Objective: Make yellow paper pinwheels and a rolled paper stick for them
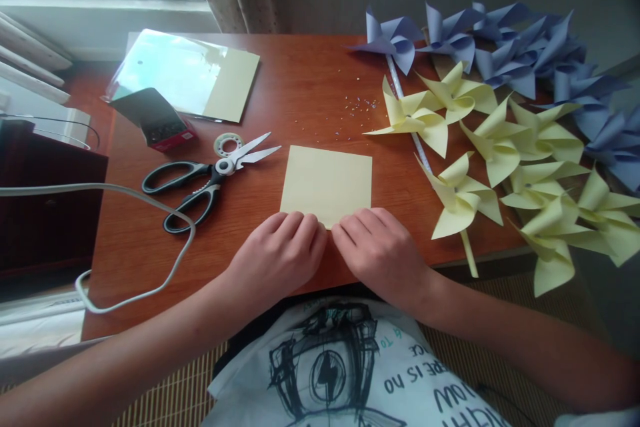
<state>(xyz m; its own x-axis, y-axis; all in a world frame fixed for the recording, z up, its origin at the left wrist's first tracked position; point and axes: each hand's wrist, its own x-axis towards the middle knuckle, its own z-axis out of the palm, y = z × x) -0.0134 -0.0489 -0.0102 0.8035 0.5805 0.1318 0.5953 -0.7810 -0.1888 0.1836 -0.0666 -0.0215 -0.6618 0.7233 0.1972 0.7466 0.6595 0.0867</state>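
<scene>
Paper: pale yellow square flat on worktop, near edge under both hands.
Left hand: grip curled, fingertips pressing paper edge.
Right hand: same.
Risk: uneven pressure likely skews crease.
Risk: scissors near left hand; sweep could knock them.

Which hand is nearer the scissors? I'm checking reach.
Left. The left hand rests on the yellow paper square, just right of the scissors; the right hand lies farther right.
</scene>
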